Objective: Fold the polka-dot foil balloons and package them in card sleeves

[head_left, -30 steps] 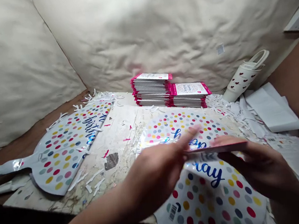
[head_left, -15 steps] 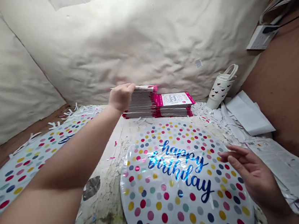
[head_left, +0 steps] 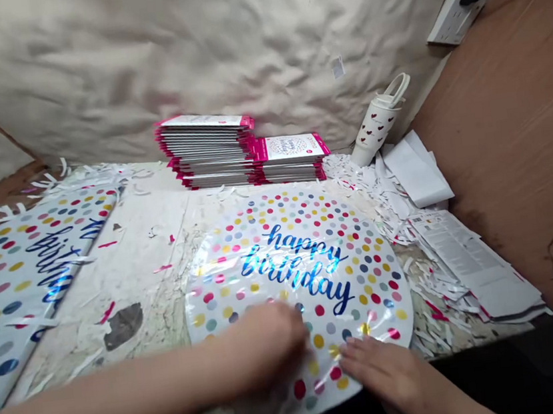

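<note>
A round foil balloon [head_left: 307, 255] lies flat on the worktable in front of me, white with coloured dots and blue "happy birthday" lettering. Over its near left part, my left hand [head_left: 273, 342] is closed and slightly blurred; it appears to grip the foil, though its fingertips are hidden. Whitish foil trails below that wrist, at the table's front edge. My right hand [head_left: 395, 370] rests on the near right part of the balloon, fingers stretched out and pressing lightly on it. At the back stand a taller stack of pink-edged packets [head_left: 212, 151] and a shorter stack [head_left: 293, 158].
More dotted foil balloons [head_left: 7, 273] lie at the left. A cream tumbler with hearts [head_left: 375, 129] stands at the back right, near white paper sheets [head_left: 416, 173] and paper scraps [head_left: 372, 212]. A power strip [head_left: 457, 13] hangs on the right wall.
My left hand has come back from the taller packet stack to the near part of the balloon. My right hand has moved from the balloon's right edge down onto its near side. The view has shifted.
</note>
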`<state>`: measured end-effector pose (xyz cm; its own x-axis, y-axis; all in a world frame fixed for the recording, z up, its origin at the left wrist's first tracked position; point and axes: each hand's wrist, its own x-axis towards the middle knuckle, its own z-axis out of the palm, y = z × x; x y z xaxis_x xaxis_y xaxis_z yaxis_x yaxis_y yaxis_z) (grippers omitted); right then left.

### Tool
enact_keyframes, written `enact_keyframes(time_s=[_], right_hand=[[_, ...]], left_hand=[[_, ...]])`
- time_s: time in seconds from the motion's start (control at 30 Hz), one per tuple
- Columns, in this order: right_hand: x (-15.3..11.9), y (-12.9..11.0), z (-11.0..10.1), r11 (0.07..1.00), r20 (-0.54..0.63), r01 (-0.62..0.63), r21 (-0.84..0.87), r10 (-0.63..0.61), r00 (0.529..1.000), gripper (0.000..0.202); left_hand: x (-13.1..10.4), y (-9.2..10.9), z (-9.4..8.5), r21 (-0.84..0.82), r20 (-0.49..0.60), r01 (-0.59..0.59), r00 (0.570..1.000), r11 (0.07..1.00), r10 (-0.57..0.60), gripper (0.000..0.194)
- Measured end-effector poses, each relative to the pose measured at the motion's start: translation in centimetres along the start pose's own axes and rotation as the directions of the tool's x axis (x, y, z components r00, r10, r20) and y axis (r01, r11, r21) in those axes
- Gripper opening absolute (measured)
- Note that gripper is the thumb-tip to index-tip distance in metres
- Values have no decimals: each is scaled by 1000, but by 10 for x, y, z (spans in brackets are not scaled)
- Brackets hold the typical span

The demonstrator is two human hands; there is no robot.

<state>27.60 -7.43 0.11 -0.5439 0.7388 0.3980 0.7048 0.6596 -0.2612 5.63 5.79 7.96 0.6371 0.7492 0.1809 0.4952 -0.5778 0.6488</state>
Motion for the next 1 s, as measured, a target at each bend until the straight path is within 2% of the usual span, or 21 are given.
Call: enact_keyframes(time_s=[0.03, 0.07, 0.13, 0.17, 0.2, 0.27, 0.3, 0.37, 0.43, 0.47, 0.53, 0.57, 0.6, 0.7, 0.77, 0.8, 0.83, 0.9, 0.93, 0.97, 1.0], right_hand=[[3, -1, -5, 997, 23, -48, 69, 46, 999, 44], [7, -2, -11, 988, 63, -92, 125, 84, 994, 44], [13, -1, -19, 969, 115, -146, 198, 125, 986, 42], [15, 0, -22, 961, 134, -161, 226, 133, 982, 41], [16, 1, -23, 951, 159, -180, 251, 143, 977, 39], [17, 5, -24, 928, 214, -221, 299, 161, 964, 36], [17, 7, -24, 915, 238, -242, 323, 169, 956, 35], [20, 13, -27, 881, 302, -292, 373, 183, 936, 31], [27, 18, -36, 831, 435, -373, 414, 179, 882, 24], [32, 20, -41, 803, 515, -425, 417, 177, 839, 26], [45, 19, -51, 762, 641, -520, 387, 183, 746, 44], [52, 17, -53, 753, 666, -548, 364, 201, 719, 49], [58, 14, -54, 751, 666, -561, 349, 222, 712, 48], [74, 1, -43, 761, 596, -540, 359, 259, 760, 26], [79, -5, -30, 769, 531, -521, 371, 285, 798, 22], [80, -7, -24, 773, 500, -517, 369, 303, 811, 20], [80, -8, -19, 774, 467, -515, 367, 325, 822, 18], [78, -8, -14, 756, 409, -520, 397, 361, 838, 13], [76, -6, -12, 735, 384, -525, 429, 378, 842, 11], [74, -5, -12, 707, 361, -531, 467, 396, 844, 10], [71, -4, -12, 678, 338, -537, 502, 417, 843, 10]], left_hand=[[-27, 8, 17, -28, 153, -103, 982, 994, 107, 18], [-49, 14, 31, 13, 287, -250, 928, 968, 235, 13], [-75, 17, 46, 73, 358, -282, 903, 957, 239, 21], [-80, 16, 49, 71, 378, -242, 904, 968, 199, 24], [-79, 13, 50, 39, 389, -151, 913, 988, 124, 22], [-68, 4, 46, -66, 437, 91, 898, 994, -53, 10], [-61, -1, 43, -122, 472, 214, 871, 969, -133, 5], [-46, -11, 37, -233, 581, 427, 782, 874, -227, 7], [-35, -18, 35, -317, 695, 581, 680, 750, -233, 13], [-32, -20, 35, -338, 729, 638, 642, 692, -237, 16], [-28, -22, 38, -344, 737, 712, 609, 612, -293, 24], [-27, -22, 39, -342, 724, 729, 606, 593, -328, 29], [-25, -21, 41, -341, 715, 738, 606, 582, -349, 34], [-20, -19, 41, -352, 764, 756, 573, 552, -298, 36], [-16, -16, 37, -350, 800, 752, 551, 559, -240, 31], [-15, -14, 35, -335, 791, 721, 565, 607, -235, 27], [-15, -11, 31, -298, 755, 657, 606, 693, -250, 22], [-23, -5, 24, -130, 612, 431, 743, 893, -270, 13], [-31, -3, 19, -10, 536, 306, 805, 952, -253, 14], [-41, -2, 14, 105, 477, 197, 850, 975, -223, 21], [-53, -3, 7, 202, 441, 115, 876, 973, -196, 30]])
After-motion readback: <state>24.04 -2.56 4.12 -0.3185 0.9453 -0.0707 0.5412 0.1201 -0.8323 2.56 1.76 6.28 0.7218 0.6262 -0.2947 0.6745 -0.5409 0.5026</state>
